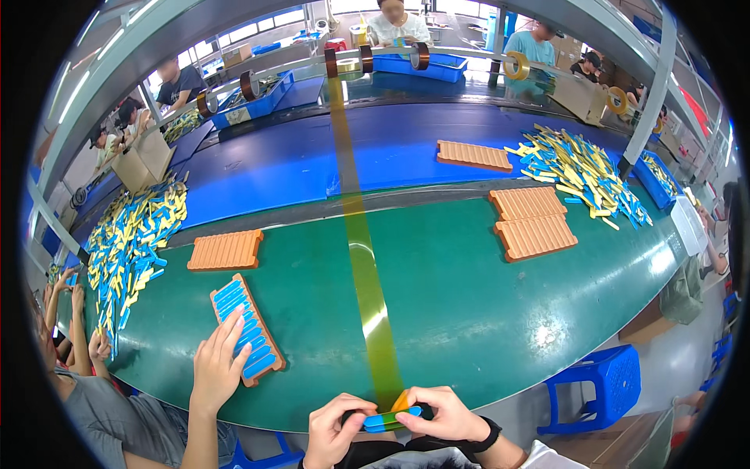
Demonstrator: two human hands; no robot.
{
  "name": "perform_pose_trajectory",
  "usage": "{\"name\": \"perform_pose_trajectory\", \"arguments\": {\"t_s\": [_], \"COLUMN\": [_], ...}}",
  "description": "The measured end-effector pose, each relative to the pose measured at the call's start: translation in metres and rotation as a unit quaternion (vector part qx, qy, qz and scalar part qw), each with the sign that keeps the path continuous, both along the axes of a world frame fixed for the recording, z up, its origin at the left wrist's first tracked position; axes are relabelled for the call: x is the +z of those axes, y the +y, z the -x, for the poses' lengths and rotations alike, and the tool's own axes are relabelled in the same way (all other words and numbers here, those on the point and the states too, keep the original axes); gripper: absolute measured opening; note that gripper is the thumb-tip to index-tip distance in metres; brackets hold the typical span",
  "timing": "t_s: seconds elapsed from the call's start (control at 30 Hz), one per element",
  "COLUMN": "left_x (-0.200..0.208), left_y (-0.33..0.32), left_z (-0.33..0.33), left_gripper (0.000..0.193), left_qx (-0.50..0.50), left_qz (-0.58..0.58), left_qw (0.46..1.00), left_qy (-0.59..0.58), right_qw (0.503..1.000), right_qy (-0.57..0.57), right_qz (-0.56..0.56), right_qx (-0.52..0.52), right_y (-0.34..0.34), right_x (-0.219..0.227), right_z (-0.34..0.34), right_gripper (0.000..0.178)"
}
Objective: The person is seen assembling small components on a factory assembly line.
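Note:
At the table's near edge I hold a few narrow blue strips (pixel 376 420) side by side, with a green band across their middle. My left hand (pixel 334 430) pinches their left end. My right hand (pixel 442 416) grips the right end between thumb and fingers, and a small orange piece (pixel 401 401) sticks up beside its fingers. To the left, an orange ribbed tray (pixel 272 361) has blue strips lying in its grooves. Another person's hand (pixel 215 369) rests over that tray, apart from mine.
Bare orange trays (pixel 225 251) lie at left and right on the green table (pixel 445 313). Heaps of yellow and blue strips (pixel 582 168) flank it. An amber tape strip (pixel 361 270) crosses the middle. Tape rolls hang from a rail; a blue stool (pixel 601 383) stands right. Co-workers sit around.

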State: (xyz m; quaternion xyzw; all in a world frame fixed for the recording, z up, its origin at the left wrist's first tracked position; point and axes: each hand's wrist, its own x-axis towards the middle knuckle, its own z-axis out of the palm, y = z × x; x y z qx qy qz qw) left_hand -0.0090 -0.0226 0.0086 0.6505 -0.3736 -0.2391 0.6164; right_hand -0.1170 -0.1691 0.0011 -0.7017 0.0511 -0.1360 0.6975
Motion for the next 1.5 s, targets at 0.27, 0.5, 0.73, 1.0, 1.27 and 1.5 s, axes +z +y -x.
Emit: {"name": "perform_pose_trajectory", "arguments": {"t_s": [0.27, 0.5, 0.73, 1.0, 1.27, 1.5], "left_x": [0.000, -0.011, -0.011, -0.013, -0.006, -0.014], "left_y": [0.005, 0.009, 0.006, 0.007, 0.013, 0.003], "left_z": [0.003, 0.003, -0.004, -0.005, -0.042, -0.056], "left_gripper": [0.037, 0.058, 0.059, 0.063, 0.078, 0.080], "left_qx": [0.316, 0.400, 0.420, 0.411, 0.457, 0.514], "left_qz": [-0.107, -0.180, -0.220, -0.234, -0.349, -0.357], "left_qw": [0.907, 0.845, 0.823, 0.821, 0.774, 0.725], "left_qy": [-0.256, -0.307, -0.312, -0.319, -0.265, -0.287], "right_qw": [1.000, 0.999, 0.999, 0.998, 0.998, 0.999], "right_qy": [-0.020, -0.047, -0.046, -0.052, -0.053, -0.041], "right_qz": [-0.004, -0.006, 0.017, 0.020, 0.023, 0.016], "right_qx": [-0.010, -0.009, -0.002, -0.001, -0.005, 0.008], "right_y": [-0.006, -0.002, -0.004, -0.006, -0.003, -0.002], "right_x": [0.000, -0.009, -0.003, -0.003, -0.007, -0.006], "right_z": [0.001, -0.001, 0.001, 0.000, 0.000, -0.001], "right_gripper": [0.011, 0.013, 0.015, 0.015, 0.016, 0.016]}}
